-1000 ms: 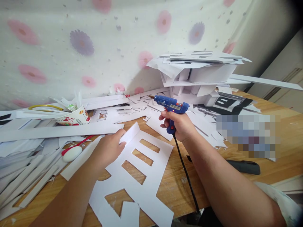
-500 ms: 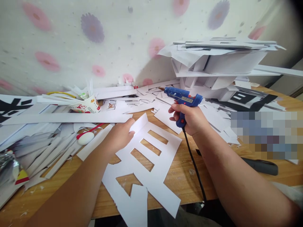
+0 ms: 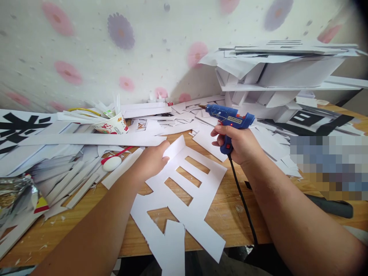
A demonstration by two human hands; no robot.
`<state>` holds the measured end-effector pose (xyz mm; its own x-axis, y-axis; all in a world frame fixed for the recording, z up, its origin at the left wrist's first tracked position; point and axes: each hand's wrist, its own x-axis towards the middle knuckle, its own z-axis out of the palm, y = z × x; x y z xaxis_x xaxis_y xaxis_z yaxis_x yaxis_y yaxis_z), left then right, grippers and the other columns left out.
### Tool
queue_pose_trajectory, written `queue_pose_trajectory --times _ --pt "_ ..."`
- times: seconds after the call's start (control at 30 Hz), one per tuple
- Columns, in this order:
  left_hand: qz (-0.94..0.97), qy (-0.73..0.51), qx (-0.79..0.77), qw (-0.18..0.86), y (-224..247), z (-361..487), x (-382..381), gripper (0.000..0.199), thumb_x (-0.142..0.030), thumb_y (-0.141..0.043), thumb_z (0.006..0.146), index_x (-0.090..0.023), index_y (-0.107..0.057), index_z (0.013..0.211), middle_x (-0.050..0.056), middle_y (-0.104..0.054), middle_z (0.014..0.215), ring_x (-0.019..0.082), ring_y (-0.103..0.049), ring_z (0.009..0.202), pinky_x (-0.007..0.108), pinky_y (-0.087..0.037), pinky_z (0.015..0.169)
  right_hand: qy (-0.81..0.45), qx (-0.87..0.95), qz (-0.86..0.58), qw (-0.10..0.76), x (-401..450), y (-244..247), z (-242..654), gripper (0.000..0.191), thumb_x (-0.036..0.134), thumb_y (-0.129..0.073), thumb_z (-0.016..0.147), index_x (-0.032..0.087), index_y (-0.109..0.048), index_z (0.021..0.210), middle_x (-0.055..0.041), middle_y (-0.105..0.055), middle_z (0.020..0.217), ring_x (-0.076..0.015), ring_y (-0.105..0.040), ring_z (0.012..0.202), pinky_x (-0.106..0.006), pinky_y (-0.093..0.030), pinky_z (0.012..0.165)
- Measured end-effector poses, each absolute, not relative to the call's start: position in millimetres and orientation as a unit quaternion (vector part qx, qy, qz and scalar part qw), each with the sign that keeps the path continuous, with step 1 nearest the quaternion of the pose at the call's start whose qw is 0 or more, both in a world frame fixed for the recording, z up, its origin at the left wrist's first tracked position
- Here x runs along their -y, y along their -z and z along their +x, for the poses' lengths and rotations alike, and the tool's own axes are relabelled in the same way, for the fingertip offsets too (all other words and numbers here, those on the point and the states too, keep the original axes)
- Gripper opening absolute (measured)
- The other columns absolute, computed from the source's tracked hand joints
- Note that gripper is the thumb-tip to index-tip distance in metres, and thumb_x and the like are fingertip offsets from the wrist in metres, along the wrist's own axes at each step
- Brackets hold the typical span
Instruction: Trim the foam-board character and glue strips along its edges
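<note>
My right hand (image 3: 243,143) is wrapped round the handle of a blue hot glue gun (image 3: 230,117), held above the table. A small red light glows on its body, and its nozzle points left. With fingers closed, my left hand (image 3: 152,161) grips a short white board strip (image 3: 175,148). This strip stands upright along the top left edge of a flat white cut-out (image 3: 212,184), which has several slots and overhangs the table's front edge. My fingers hide part of the strip. The nozzle is apart from both white pieces.
A paper cup (image 3: 112,124) with scraps stands back left. White offcuts (image 3: 69,172) and a white spoon-like piece (image 3: 112,164) lie left. Stacked boards (image 3: 287,71) rise at back right. The gun's black cord (image 3: 241,199) hangs over the table edge. A dark tool handle (image 3: 330,206) lies right.
The whole view has shifted slightly, so things sit a little further right in it. Both hands keep their grips, with the glue gun and strip held much as before.
</note>
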<state>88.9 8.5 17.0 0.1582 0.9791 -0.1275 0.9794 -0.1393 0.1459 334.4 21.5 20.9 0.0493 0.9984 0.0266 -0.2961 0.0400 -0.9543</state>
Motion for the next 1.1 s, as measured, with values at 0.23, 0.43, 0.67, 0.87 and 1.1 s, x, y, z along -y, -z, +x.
queue_pose_trajectory --times 0.23,0.43,0.67,0.87,1.1 --pt "0.755 -0.014 -0.646 0.108 -17 84 -9 0.018 -0.028 -0.047 0.083 -0.025 -0.051 0.101 0.003 -0.064 0.087 0.022 -0.060 0.078 0.027 -0.036 0.060 -0.549 0.416 -0.425 0.587 -19 -23 334 0.019 0.028 -0.077 0.059 0.020 -0.064 0.071 -0.0018 -0.065 0.069 -0.0099 -0.049 0.049 -0.031 -0.052 0.055" --pt "0.758 0.009 -0.646 0.087 -16 82 -9 0.024 -0.031 -0.046 0.085 -0.026 -0.050 0.109 0.005 -0.065 0.087 0.024 -0.061 0.079 0.029 -0.036 0.059 -0.547 0.421 -0.424 0.586 -21 -21 334 0.020 0.029 -0.078 0.059 0.020 -0.063 0.068 -0.0024 -0.065 0.069 -0.0094 -0.049 0.048 -0.031 -0.052 0.055" --pt "0.773 0.044 -0.631 0.054 -18 87 -7 0.019 -0.028 -0.043 0.087 -0.023 -0.047 0.105 0.009 -0.066 0.091 0.027 -0.062 0.082 0.030 -0.036 0.059 -0.542 0.419 -0.428 0.589 -24 -17 335 0.019 0.028 -0.077 0.059 0.019 -0.064 0.069 -0.0020 -0.065 0.069 -0.0084 -0.047 0.048 -0.029 -0.052 0.054" --pt "0.768 0.060 -0.637 0.040 -20 92 -6 0.019 -0.026 -0.040 0.087 -0.022 -0.045 0.105 0.009 -0.066 0.089 0.027 -0.062 0.082 0.031 -0.036 0.060 -0.543 0.418 -0.429 0.589 -24 -17 335 0.020 0.029 -0.078 0.059 0.019 -0.065 0.069 -0.0023 -0.065 0.069 -0.0081 -0.046 0.046 -0.030 -0.051 0.054" --pt "0.774 0.075 -0.628 0.017 -16 93 -7 0.015 -0.025 -0.037 0.088 -0.021 -0.042 0.101 0.008 -0.065 0.084 0.028 -0.062 0.080 0.032 -0.034 0.058 -0.546 0.417 -0.429 0.587 -23 -20 333 0.021 0.030 -0.077 0.058 0.018 -0.063 0.070 -0.0017 -0.065 0.068 -0.0084 -0.047 0.049 -0.028 -0.050 0.053"
